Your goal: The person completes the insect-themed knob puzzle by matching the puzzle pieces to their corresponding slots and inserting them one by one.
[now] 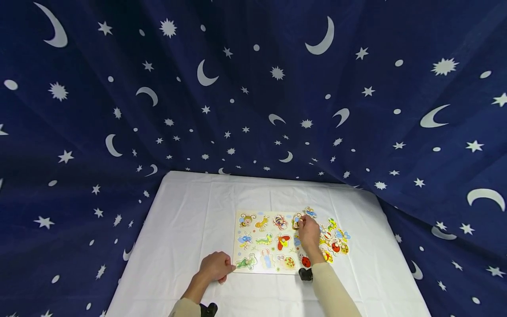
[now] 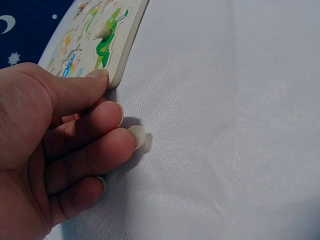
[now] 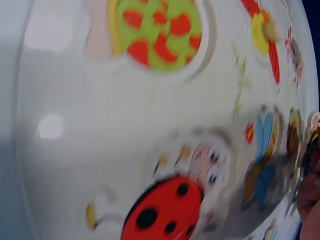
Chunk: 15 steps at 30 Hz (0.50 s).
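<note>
A wooden insect puzzle board (image 1: 269,272) lies flat on the white table. My left hand (image 1: 215,267) pinches its near left corner, thumb on top, beside a green grasshopper piece (image 2: 103,50) with a round knob. At the board's far right corner, my right hand (image 1: 310,233) holds a bee puzzle piece (image 1: 296,219) by its upper side, close over the board. In the right wrist view only the fingertips and part of that piece (image 3: 312,142) show at the right edge. A red ladybird picture (image 3: 165,212) is on the board below that wrist.
Several loose puzzle pieces (image 1: 336,246) lie heaped at the board's right side. One blue-winged piece (image 1: 310,212) sits past its far right corner. A dark blue curtain (image 1: 253,88) with moons and stars surrounds the white-clothed table (image 1: 190,211).
</note>
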Each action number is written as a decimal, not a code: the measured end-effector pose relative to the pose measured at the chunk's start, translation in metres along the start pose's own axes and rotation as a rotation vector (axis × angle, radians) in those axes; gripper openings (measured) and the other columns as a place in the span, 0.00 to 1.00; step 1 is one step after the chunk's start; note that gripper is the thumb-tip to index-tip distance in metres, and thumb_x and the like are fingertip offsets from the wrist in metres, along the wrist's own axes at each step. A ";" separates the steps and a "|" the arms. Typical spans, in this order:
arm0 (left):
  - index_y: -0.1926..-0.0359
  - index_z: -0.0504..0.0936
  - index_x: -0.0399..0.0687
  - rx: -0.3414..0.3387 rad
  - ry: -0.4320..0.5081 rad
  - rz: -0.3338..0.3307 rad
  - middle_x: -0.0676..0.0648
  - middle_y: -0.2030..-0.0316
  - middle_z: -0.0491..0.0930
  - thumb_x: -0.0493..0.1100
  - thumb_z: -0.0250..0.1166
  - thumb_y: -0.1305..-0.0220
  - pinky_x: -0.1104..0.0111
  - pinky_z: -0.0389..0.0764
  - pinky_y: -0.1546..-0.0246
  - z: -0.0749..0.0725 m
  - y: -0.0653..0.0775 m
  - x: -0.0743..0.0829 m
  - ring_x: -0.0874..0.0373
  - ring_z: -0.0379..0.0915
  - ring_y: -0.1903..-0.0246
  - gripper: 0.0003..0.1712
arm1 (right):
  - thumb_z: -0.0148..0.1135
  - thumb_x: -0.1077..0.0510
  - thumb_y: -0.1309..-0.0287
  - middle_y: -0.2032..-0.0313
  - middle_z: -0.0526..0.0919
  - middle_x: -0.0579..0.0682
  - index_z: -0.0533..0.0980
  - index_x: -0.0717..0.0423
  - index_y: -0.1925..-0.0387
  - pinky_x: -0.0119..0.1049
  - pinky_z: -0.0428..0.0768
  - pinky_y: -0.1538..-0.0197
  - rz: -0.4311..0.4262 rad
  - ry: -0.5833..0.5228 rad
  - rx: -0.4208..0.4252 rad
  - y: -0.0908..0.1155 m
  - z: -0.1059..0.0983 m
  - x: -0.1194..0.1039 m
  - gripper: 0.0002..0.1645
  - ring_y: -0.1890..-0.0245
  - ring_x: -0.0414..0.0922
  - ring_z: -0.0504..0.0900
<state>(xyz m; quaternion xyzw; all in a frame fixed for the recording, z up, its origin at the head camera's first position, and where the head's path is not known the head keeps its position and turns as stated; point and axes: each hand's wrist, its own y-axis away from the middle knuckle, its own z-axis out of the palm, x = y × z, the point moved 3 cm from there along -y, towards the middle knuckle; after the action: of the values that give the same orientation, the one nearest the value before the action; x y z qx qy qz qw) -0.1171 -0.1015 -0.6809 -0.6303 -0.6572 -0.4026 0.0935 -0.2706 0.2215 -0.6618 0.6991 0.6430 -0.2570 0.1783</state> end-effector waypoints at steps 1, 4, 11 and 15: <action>0.84 0.72 0.54 0.000 -0.001 -0.005 0.57 0.95 0.71 0.51 0.67 0.41 0.67 0.62 0.85 0.000 0.000 0.000 0.62 0.68 0.95 0.19 | 0.61 0.59 0.36 0.69 0.82 0.56 0.79 0.60 0.56 0.45 0.76 0.65 -0.014 -0.003 -0.005 0.000 0.001 -0.004 0.10 0.70 0.50 0.81; 0.85 0.72 0.54 0.006 -0.002 -0.006 0.57 0.95 0.72 0.51 0.68 0.41 0.68 0.62 0.85 0.000 0.000 0.001 0.62 0.68 0.95 0.19 | 0.62 0.60 0.37 0.69 0.83 0.55 0.80 0.60 0.55 0.46 0.77 0.63 -0.041 -0.010 -0.014 0.000 0.004 -0.013 0.11 0.70 0.50 0.81; 0.85 0.72 0.54 0.007 -0.010 -0.003 0.56 0.95 0.72 0.52 0.68 0.41 0.68 0.61 0.85 -0.001 0.001 0.001 0.62 0.69 0.94 0.20 | 0.62 0.60 0.37 0.71 0.83 0.53 0.80 0.59 0.56 0.47 0.77 0.62 -0.093 0.009 -0.035 0.000 0.013 -0.030 0.10 0.69 0.50 0.81; 0.85 0.72 0.55 0.009 -0.010 0.002 0.56 0.95 0.72 0.52 0.68 0.41 0.68 0.61 0.85 -0.001 0.001 0.001 0.62 0.69 0.94 0.20 | 0.64 0.60 0.41 0.72 0.83 0.52 0.81 0.58 0.59 0.46 0.77 0.60 -0.158 0.016 -0.017 0.000 0.021 -0.042 0.09 0.69 0.49 0.81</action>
<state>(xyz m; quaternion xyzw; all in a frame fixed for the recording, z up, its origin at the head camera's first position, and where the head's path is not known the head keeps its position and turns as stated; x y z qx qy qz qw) -0.1170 -0.1014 -0.6789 -0.6324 -0.6589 -0.3965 0.0933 -0.2754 0.1753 -0.6540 0.6468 0.6995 -0.2595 0.1582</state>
